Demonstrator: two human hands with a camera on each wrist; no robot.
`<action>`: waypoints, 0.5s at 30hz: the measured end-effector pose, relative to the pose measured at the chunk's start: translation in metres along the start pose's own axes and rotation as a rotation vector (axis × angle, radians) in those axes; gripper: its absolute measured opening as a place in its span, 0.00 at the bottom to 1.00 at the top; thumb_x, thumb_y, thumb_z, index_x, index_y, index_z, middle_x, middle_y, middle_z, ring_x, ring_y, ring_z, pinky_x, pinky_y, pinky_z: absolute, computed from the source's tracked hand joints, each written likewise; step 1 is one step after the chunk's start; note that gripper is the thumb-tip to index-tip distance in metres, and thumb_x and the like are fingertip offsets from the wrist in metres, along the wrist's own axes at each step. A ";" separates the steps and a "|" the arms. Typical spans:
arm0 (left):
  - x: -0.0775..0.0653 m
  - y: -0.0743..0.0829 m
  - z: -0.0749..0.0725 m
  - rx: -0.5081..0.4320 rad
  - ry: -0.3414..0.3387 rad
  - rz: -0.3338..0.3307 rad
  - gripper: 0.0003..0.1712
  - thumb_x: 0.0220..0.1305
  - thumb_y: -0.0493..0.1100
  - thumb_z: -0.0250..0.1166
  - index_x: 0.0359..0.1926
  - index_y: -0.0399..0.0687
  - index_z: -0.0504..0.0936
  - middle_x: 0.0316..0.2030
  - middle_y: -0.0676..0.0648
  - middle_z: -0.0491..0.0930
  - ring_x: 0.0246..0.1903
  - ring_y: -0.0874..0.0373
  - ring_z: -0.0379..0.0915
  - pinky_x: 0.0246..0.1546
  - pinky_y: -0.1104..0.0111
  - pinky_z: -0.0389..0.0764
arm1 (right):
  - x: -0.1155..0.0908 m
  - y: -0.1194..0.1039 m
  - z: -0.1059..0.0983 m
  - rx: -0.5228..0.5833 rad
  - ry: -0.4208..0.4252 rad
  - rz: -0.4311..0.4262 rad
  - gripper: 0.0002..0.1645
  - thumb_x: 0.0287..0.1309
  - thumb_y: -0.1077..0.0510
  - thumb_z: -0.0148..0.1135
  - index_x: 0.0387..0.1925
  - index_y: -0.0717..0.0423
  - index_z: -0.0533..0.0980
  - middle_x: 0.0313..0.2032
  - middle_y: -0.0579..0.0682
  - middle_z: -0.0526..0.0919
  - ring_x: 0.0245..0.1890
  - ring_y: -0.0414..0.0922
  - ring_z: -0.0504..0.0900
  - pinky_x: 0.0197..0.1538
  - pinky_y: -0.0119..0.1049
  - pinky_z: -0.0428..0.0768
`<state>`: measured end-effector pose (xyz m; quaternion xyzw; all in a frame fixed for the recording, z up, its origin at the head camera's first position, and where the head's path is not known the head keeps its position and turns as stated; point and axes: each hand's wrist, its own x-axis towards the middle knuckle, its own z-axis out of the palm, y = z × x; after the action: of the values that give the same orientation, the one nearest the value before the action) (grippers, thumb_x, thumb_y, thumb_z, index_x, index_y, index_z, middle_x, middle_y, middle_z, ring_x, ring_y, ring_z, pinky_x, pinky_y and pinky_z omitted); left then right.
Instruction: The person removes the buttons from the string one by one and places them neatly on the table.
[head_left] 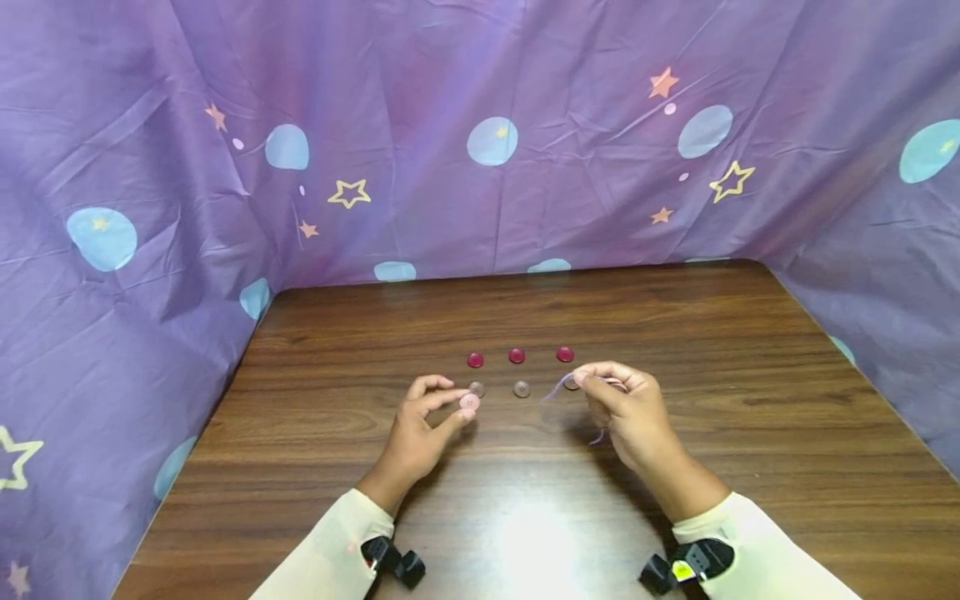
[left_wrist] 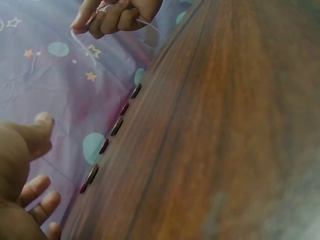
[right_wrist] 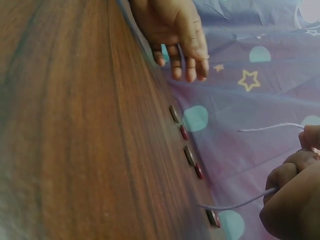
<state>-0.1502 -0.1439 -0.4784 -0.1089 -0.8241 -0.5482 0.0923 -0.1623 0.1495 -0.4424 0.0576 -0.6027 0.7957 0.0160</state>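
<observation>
A pale pink button [head_left: 469,402] is pinched between the thumb and fingertips of my left hand [head_left: 416,429], its face turned up in the head view. My right hand [head_left: 633,417] pinches a thin lilac string [head_left: 557,388] between thumb and forefinger. One end of the string sticks out to the left, and another stretch comes out below the curled fingers, as the right wrist view shows with the string [right_wrist: 272,126]. Something pale pink shows among the right fingers; I cannot tell what it is. Both hands are held above the table, apart from each other.
Three dark red buttons [head_left: 517,356] lie in a row on the brown wooden table [head_left: 337,500]. In front of them is a row of three brown buttons [head_left: 521,389], the outer two partly hidden by the hands. A purple curtain [head_left: 420,100] stands behind the table.
</observation>
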 end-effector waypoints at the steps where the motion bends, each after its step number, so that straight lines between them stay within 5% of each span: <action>1: 0.000 0.000 0.000 0.009 -0.010 -0.008 0.17 0.66 0.39 0.78 0.55 0.42 0.92 0.63 0.37 0.78 0.68 0.41 0.73 0.73 0.48 0.73 | 0.000 -0.001 -0.001 0.008 0.000 -0.002 0.23 0.72 0.73 0.59 0.31 0.46 0.88 0.15 0.38 0.71 0.16 0.36 0.57 0.25 0.45 0.45; 15: 0.000 -0.005 0.001 0.120 -0.022 0.001 0.14 0.65 0.41 0.80 0.51 0.46 0.94 0.61 0.37 0.79 0.64 0.43 0.76 0.69 0.47 0.76 | 0.002 -0.001 -0.002 0.025 0.013 -0.015 0.23 0.72 0.74 0.57 0.30 0.47 0.87 0.14 0.38 0.68 0.18 0.46 0.50 0.24 0.44 0.43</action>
<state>-0.1512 -0.1446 -0.4830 -0.1095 -0.8563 -0.4967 0.0896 -0.1640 0.1517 -0.4423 0.0571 -0.5923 0.8033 0.0252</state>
